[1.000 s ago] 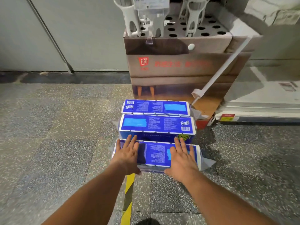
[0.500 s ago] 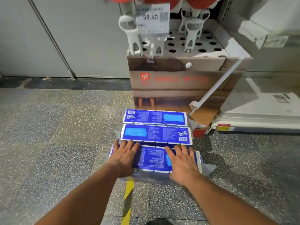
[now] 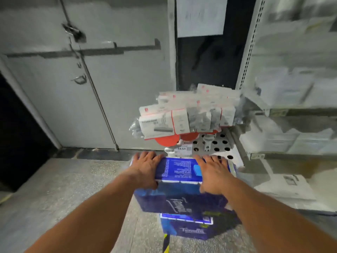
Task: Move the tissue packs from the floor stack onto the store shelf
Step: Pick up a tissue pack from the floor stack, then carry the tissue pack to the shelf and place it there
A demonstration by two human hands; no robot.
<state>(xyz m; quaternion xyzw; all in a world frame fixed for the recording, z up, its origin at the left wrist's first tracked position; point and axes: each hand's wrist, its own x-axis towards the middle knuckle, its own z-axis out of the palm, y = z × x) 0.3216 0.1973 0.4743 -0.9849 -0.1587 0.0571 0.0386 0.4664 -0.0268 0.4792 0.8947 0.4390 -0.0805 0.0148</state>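
A blue tissue pack (image 3: 179, 171) with white print is up off the floor in front of me, held between both hands. My left hand (image 3: 145, 169) grips its left end and my right hand (image 3: 212, 173) grips its right end, fingers spread over the top. Below it, another blue tissue pack (image 3: 187, 228) still lies on the floor; the lifted pack hides the rest of the stack. The store shelf (image 3: 284, 110) with pale packs rises at the right, blurred.
A display stand with a perforated white top (image 3: 217, 143), red-and-white boxes (image 3: 182, 117) and a 59.50 price tag stands straight ahead. Grey double doors (image 3: 87, 84) fill the left wall. A yellow-black floor stripe (image 3: 166, 243) runs underfoot.
Both hands have closed on the nearest pack and lifted it off the floor stack. The view has swung upward and shows the doors and the shelf at the right.
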